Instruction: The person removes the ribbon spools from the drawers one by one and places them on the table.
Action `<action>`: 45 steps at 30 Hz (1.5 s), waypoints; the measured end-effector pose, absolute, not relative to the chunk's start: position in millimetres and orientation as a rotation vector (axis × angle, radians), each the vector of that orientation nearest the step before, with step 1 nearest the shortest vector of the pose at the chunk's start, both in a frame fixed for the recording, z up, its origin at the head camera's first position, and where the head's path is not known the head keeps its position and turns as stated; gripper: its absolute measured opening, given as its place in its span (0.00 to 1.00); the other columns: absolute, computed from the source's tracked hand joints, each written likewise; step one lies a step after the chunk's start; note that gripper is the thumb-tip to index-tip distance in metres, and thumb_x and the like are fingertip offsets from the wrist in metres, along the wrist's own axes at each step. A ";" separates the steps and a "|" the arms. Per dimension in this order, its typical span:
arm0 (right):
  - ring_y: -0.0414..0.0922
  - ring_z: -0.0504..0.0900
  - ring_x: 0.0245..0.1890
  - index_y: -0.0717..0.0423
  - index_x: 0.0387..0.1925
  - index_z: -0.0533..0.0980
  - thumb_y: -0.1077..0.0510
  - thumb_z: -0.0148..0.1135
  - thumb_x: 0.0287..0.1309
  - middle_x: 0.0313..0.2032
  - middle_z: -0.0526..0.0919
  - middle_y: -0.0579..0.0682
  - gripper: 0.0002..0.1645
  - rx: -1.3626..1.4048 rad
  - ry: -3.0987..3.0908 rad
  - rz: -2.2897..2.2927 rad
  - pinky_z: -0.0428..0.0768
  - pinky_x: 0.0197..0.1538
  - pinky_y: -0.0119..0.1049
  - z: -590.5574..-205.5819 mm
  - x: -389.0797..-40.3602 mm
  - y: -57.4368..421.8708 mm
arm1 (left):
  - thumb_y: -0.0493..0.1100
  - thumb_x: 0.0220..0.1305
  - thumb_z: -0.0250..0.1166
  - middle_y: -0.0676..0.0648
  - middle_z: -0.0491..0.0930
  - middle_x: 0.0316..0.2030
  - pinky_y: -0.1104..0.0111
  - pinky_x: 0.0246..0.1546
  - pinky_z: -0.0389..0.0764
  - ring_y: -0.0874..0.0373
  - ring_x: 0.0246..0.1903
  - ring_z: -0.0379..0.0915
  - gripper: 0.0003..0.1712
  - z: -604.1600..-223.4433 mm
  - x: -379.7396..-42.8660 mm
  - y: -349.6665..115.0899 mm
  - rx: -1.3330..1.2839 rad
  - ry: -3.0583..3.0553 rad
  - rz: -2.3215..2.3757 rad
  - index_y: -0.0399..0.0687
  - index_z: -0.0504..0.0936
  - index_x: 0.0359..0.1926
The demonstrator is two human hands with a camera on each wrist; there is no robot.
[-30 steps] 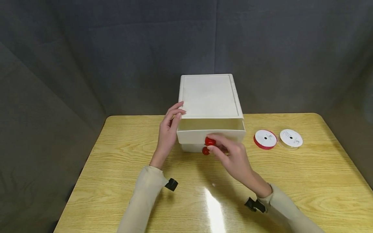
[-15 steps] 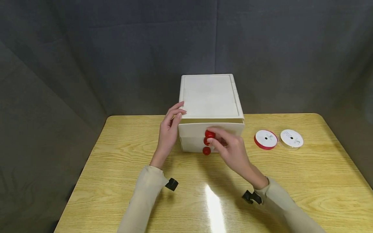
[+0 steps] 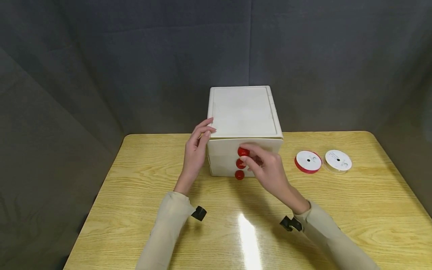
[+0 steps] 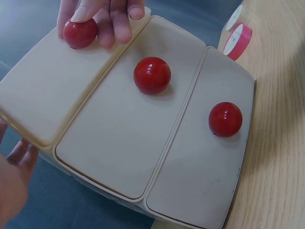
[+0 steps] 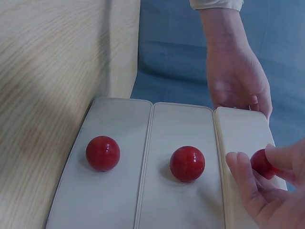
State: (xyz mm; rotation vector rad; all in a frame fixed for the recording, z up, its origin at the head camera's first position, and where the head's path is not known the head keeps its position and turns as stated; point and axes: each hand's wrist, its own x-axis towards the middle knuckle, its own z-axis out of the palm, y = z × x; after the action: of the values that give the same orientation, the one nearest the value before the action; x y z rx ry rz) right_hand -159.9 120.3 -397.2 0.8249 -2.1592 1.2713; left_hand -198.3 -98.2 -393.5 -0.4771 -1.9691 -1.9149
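A small white drawer cabinet [image 3: 241, 112] stands at the table's back middle, its three drawers stacked, each with a round red knob. My right hand [image 3: 271, 170] pinches the top drawer's knob [image 5: 263, 164] between thumb and fingers. That top drawer [image 4: 45, 81] sticks out slightly, leaving a thin gap under the cabinet's top edge. The middle knob [image 4: 152, 75] and bottom knob [image 4: 225, 119] sit on drawers that are fully in. My left hand [image 3: 197, 150] rests with relaxed, extended fingers on the cabinet's left upper edge, steadying contact at the front corner.
Right of the cabinet lie two ribbon spools on the wooden table [image 3: 141, 168], a red ribbon spool [image 3: 308, 161] and a pale ribbon spool [image 3: 338, 161]. A dark cloth [image 3: 162, 67] hangs behind the table. Black wrist mounts show at both sleeves.
My right hand has pushed the top drawer inward from well out to nearly flush, uncovering the middle knob in the head view. The left hand stays in place.
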 end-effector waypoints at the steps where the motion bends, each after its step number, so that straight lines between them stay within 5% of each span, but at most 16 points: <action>1: 0.47 0.83 0.18 0.65 0.51 0.83 0.73 0.71 0.57 0.24 0.84 0.52 0.19 0.820 -2.164 1.272 0.78 0.23 0.24 -397.0 -160.4 120.3 | 0.36 0.79 0.53 0.43 0.74 0.68 0.68 0.61 0.69 0.56 0.71 0.64 0.13 -393.7 -198.3 -98.2 -0.475 -1.972 -1.915 0.31 0.81 0.49; 17: 0.40 0.81 0.22 0.62 0.52 0.82 0.71 0.71 0.58 0.26 0.85 0.51 0.19 0.776 -2.242 1.283 0.78 0.25 0.28 -395.5 -163.1 120.7 | 0.36 0.79 0.55 0.42 0.75 0.67 0.67 0.61 0.72 0.55 0.70 0.66 0.10 -393.1 -197.4 -96.9 -0.482 -1.960 -1.917 0.31 0.79 0.44; 26: 0.49 0.86 0.26 0.64 0.61 0.71 0.71 0.69 0.62 0.33 0.88 0.55 0.27 0.778 -2.247 1.437 0.79 0.27 0.29 -409.4 -155.8 121.9 | 0.35 0.78 0.57 0.43 0.76 0.65 0.63 0.65 0.72 0.57 0.68 0.68 0.09 -391.3 -197.3 -95.7 -0.472 -1.966 -1.906 0.31 0.80 0.43; 38: 0.46 0.84 0.28 0.63 0.46 0.77 0.70 0.69 0.61 0.32 0.87 0.51 0.13 0.730 -2.378 1.435 0.82 0.32 0.30 -425.0 -151.5 128.7 | 0.34 0.76 0.57 0.41 0.77 0.63 0.59 0.64 0.72 0.54 0.67 0.68 0.09 -387.0 -200.3 -97.7 -0.507 -1.999 -1.808 0.33 0.80 0.40; 45: 0.41 0.83 0.29 0.60 0.49 0.80 0.66 0.69 0.63 0.31 0.85 0.47 0.13 0.712 -2.540 1.346 0.83 0.34 0.34 -429.2 -154.9 128.7 | 0.33 0.74 0.57 0.37 0.80 0.60 0.59 0.72 0.64 0.50 0.74 0.60 0.07 -383.4 -201.6 -93.9 -0.533 -1.977 -1.771 0.32 0.80 0.38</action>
State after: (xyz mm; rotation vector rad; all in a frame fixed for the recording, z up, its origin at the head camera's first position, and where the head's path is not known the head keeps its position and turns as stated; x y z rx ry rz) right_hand -154.9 128.7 -429.2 0.7120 -2.5398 1.3458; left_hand -201.6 -93.9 -383.4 -0.5334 -1.9769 -1.7709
